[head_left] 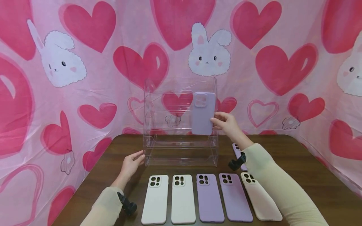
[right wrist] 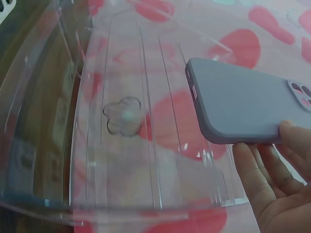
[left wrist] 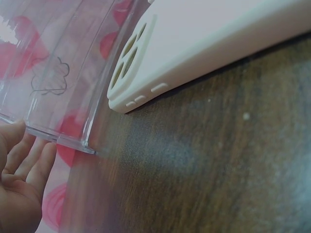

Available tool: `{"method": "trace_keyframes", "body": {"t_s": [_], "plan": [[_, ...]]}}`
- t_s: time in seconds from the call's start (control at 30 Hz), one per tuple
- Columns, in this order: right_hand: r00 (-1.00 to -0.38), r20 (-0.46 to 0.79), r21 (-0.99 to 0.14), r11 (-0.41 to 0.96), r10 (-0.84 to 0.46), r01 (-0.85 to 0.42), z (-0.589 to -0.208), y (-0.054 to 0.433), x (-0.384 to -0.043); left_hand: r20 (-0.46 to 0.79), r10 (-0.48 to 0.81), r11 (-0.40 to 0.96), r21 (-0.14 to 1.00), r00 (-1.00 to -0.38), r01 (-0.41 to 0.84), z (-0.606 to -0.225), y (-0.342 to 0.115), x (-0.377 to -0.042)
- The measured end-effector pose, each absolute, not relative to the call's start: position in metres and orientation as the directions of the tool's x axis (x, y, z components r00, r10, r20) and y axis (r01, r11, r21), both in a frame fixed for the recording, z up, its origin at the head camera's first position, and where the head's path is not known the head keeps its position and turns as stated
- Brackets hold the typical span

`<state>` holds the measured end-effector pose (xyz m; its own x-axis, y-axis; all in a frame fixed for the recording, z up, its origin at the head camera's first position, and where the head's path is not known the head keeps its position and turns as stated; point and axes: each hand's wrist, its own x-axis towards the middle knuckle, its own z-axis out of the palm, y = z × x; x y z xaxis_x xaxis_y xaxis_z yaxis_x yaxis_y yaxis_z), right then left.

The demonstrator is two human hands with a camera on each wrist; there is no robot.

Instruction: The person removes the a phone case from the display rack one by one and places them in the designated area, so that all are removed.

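Observation:
A clear stepped plastic display rack point(head_left: 169, 146) stands on the table. My right hand point(head_left: 227, 124) pinches a lavender phone case point(head_left: 203, 117) by its right edge, thumb on the back. The case is upright, camera cutouts at the top, before the right part of the rack's upper tiers. In the right wrist view the case point(right wrist: 243, 104) appears apart from the nearby tier walls. My left hand point(head_left: 131, 164) touches the rack's lower left side with fairly straight fingers point(left wrist: 41, 167). Part of that hand lies outside the left wrist view.
Before the rack lie a white case point(head_left: 155, 201), another white case point(head_left: 183, 201), a purple case point(head_left: 210, 199), a second purple case point(head_left: 235, 199) and a cream case point(head_left: 261, 197). Another lavender case point(head_left: 237, 150) lies partly behind my right sleeve. A heart-and-rabbit cloth point(head_left: 181, 56) hangs behind.

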<state>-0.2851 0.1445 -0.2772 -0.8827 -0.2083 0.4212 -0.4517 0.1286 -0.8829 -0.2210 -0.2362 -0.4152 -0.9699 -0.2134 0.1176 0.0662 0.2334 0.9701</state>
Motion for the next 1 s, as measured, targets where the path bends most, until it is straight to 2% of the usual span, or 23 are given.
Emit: {"method": "trace_keyframes", "body": {"t_s": [0.2,0.5,0.87,1.0], "plan": [[-0.889,0.415,-0.873,0.193,-0.193,-0.449,-0.282,0.175,-0.282,0.124,-0.214,0.228,0.971,-0.969,0.074,-0.415,-0.236,-0.222],[-0.906,0.388,-0.883,0.216,-0.168,-0.418,-0.286,0.214,-0.275,0.12,-0.214,0.221,0.973,-0.97,0.071,-0.416,-0.236,-0.222],[-0.921,0.372,-0.92,0.086,-0.114,-0.382,-0.299,0.277,-0.269,0.114,-0.209,0.224,0.972,-0.971,0.066,-0.416,-0.236,-0.222],[-0.936,0.342,-0.921,0.167,-0.086,-0.352,-0.306,0.298,-0.268,0.11,-0.212,0.23,0.971,-0.971,0.06,-0.417,-0.236,-0.223]]}}
